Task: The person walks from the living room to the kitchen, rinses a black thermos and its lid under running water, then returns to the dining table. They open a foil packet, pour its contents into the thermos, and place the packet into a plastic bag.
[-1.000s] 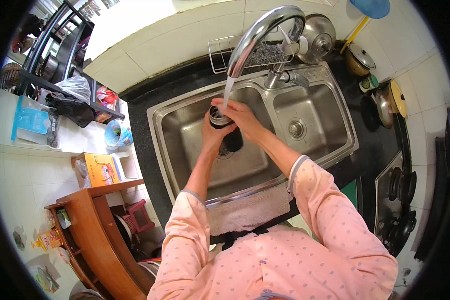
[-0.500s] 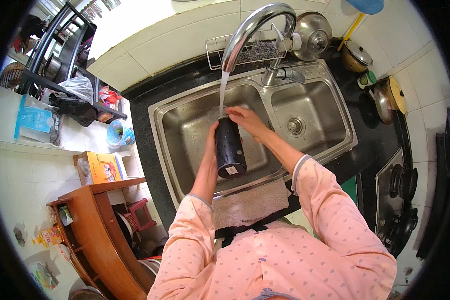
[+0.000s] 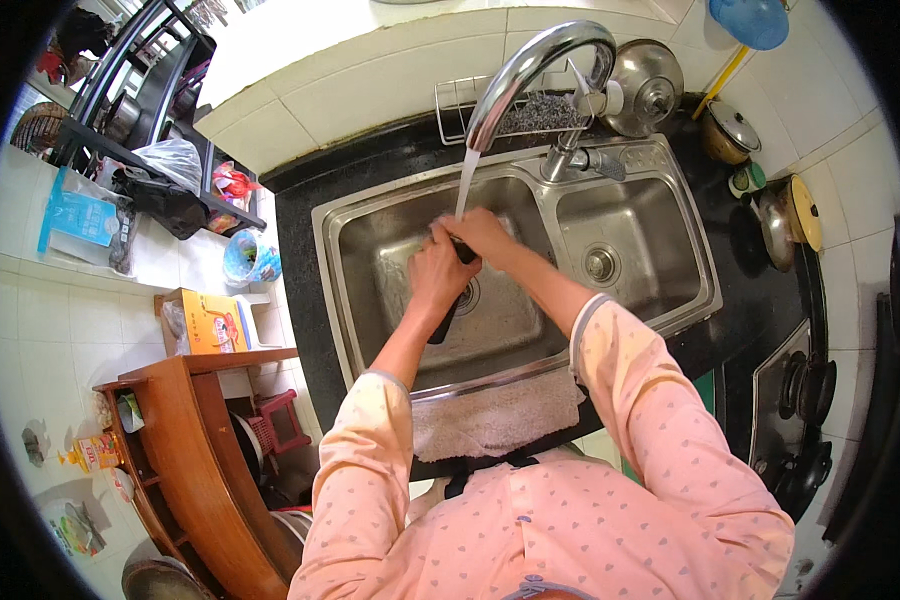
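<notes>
Over the left basin of the steel sink (image 3: 515,320), my left hand (image 3: 436,270) wraps around a dark, bottle-shaped cylinder (image 3: 443,328). Its lower end shows below my left hand, and much of its body is hidden by my fingers. My right hand (image 3: 482,236) is closed at the cylinder's upper end, crossing in front of it; whether the fingers pinch the rim or something else is hidden. Water (image 3: 465,180) runs from the curved chrome tap (image 3: 498,92) down onto my right hand and the cylinder's top.
A beige towel (image 3: 495,422) lies over the sink's front edge. Behind the tap stand a wire rack (image 3: 454,128) and a round metal lid (image 3: 642,90). A lidded pot (image 3: 728,132) and a gas stove (image 3: 778,410) are to the right. Left stands a wooden cabinet (image 3: 195,450).
The cylinder has turned so that its base no longer faces me. My left hand has shifted from its side to wrapping around it. My right hand has moved over its upper end.
</notes>
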The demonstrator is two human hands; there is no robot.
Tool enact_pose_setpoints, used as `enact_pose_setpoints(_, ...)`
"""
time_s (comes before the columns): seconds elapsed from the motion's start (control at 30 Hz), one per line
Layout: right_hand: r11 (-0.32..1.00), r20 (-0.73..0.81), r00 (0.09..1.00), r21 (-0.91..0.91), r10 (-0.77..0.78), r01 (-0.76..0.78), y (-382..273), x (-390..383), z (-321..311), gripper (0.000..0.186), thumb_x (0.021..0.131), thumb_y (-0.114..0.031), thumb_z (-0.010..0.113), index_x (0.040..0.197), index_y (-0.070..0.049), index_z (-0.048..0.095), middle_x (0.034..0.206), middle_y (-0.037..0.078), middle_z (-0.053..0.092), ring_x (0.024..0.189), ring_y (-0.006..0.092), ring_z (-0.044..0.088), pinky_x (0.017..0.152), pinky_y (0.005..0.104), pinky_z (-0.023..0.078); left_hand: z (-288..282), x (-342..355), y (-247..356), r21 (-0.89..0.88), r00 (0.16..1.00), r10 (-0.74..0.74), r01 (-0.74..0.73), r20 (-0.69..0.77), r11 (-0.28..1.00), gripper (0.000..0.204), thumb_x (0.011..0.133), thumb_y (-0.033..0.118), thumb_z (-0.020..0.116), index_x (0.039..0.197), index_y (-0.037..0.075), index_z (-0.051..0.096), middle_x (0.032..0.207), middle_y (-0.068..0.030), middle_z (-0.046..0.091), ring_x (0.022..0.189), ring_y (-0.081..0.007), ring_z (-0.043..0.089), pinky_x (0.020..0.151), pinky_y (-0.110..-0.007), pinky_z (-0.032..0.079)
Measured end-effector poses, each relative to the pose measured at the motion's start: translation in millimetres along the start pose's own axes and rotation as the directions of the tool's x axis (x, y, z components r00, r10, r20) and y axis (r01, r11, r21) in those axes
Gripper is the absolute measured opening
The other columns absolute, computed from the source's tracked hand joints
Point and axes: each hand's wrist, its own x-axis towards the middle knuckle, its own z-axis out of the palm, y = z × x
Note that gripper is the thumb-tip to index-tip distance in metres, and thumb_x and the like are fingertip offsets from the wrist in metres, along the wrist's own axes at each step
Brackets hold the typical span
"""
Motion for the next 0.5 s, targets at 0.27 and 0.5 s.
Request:
enact_pose_setpoints(0.27, 0.9, 0.017, 0.997, 0.43, -0.082, 0.066, 4, -16, 5, 0.03, 0.085, -0.023, 0.063, 0.07, 0.003, 0.063, 0.062, -0.001, 0.058, 0.057, 0.0082, 0.05, 0.052, 0.0251, 0.038, -23, 19, -39, -0.673, 0.848, 0.025, 0.402, 0.53, 0.621, 0.066, 0.061, 0.026, 0.079, 0.115, -0.001, 0.051, 0.093, -0.0111, 0.063, 0.078, -0.0183, 0.061, 0.068, -0.03, 0.05)
enact_pose_setpoints(0.5, 0.689, -0.06, 0.99, 0.723, 0.128, -0.045, -3, -11, 7, 0.007, 0.083, -0.002, 0.062, 0.089, 0.001, 0.062, 0.075, 0.004, 0.059, 0.061, 0.0119, 0.052, 0.06, 0.0243, 0.043, 2, 1, -45, -0.142, 0.986, 0.168, -0.165, 0.016, 0.976, 0.073, 0.053, 0.017, 0.079, 0.116, 0.002, 0.046, 0.108, -0.02, 0.056, 0.102, -0.0397, 0.053, 0.086, -0.046, 0.043)
